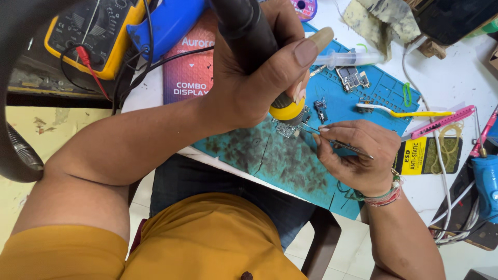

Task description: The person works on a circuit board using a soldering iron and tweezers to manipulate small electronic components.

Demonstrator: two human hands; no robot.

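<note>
Circuit board (286,128), small and silvery, sits on the blue work mat (290,161) right under the hot-air tool's tip and just past the tweezer points, between our two hands

Left hand (259,67) is wrapped tight around the black hot-air handpiece (244,31), fingers fully closed on the barrel, thumb laid along the side, yellow collar (287,109) and nozzle aimed straight down onto the board. Right hand (358,155) pinches slim metal tweezers (337,141) between thumb and fingertips, closed on them, tips reaching to the board's edge just below the nozzle. We cannot tell whether the tips actually clamp a part, too small

To do this well, we judge: keep the nozzle steady and just off the board, don't press; keep tweezers low and light so nothing slides; wrists resting on the mat help

Beyond the nozzle, farther from us: more loose board pieces (353,78), a syringe (342,58) close by the left thumb. Out past the right hand: toothbrush with yellow handle (410,111), pink tool (443,122), yellow-black packet (428,155). Behind the left hand: yellow multimeter (93,31) with leads, pink box (189,67)
</note>
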